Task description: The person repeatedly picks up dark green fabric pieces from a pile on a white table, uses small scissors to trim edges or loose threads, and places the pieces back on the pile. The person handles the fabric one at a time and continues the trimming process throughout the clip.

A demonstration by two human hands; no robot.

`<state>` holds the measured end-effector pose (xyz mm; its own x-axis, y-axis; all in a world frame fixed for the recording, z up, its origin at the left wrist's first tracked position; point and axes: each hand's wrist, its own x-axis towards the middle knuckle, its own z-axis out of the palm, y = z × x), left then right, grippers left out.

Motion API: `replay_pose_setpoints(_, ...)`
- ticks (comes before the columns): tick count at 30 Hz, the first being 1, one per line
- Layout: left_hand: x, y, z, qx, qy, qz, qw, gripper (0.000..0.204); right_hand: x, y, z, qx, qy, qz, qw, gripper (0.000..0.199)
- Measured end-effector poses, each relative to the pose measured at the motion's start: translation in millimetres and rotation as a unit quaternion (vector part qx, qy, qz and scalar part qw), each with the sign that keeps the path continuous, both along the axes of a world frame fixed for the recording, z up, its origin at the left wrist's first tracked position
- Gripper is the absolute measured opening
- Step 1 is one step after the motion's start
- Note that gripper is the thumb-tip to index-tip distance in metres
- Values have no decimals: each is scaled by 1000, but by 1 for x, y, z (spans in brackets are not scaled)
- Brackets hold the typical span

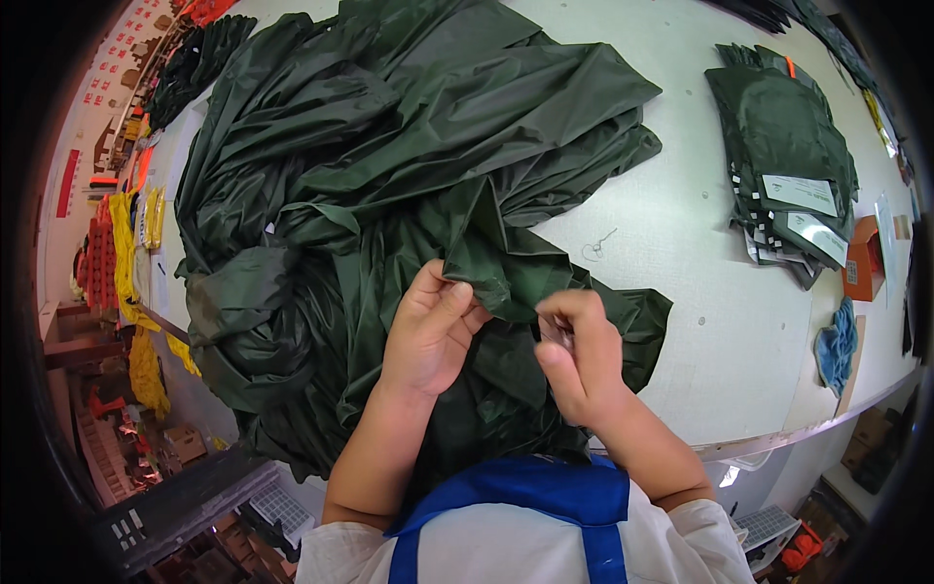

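Observation:
Dark green waterproof fabric [409, 127] lies in a large crumpled heap over the table's left and middle, spilling over the near edge toward my blue apron. My left hand [428, 336] is closed on an edge of this fabric, thumb and fingers pinching it where a fold stands up. Just right of that edge, my right hand [582, 350] is curled with thumb and fingers drawn together. Something small and pale may show between its fingers, too small to make out. A short gap separates the two hands, with the fabric beneath both.
A loose thread [600, 245] lies on the white table [720, 341]. At the right are a stack of folded dark green packs [783, 136] with white labels, an orange box [863, 259] and a blue cloth [836, 346]. Yellow material [124, 253] hangs beyond the left edge.

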<state>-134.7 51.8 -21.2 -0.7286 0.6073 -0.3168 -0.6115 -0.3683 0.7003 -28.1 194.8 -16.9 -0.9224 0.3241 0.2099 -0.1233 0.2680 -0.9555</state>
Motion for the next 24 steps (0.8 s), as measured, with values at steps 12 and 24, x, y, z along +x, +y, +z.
replay_pose_setpoints(12, 3, -3, 4, 15, 9, 16, 1000, 11, -11, -6, -18, -1, -60, -65, 996, 27)
replay_pose_setpoints(24, 7, -1, 3, -10, 31, 29, 999, 10, -17, -8, -13, -20, -50, -65, 996, 25)
